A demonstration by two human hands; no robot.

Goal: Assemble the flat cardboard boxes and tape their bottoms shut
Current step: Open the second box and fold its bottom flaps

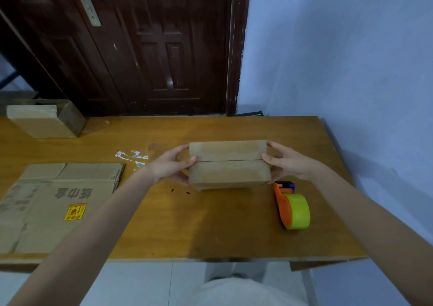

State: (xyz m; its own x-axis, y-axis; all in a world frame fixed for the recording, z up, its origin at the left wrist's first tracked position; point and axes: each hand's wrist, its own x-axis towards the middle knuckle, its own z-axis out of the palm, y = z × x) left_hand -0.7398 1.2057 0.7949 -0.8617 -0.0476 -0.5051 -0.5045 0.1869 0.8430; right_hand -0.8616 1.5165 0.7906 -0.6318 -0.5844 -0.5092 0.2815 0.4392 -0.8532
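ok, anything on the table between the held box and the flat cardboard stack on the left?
Head view: only the left hand on the box, white scraps on the table, and bare wood before the flat cardboard.

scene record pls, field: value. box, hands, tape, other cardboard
box: small cardboard box on table, flaps closed, centre seam looks untaped
left hand: grips box's left end
right hand: grips box's right end
tape dispenser: orange, yellow roll, on table right of box, untouched
flat cardboard: lying at left
assembled box: far left
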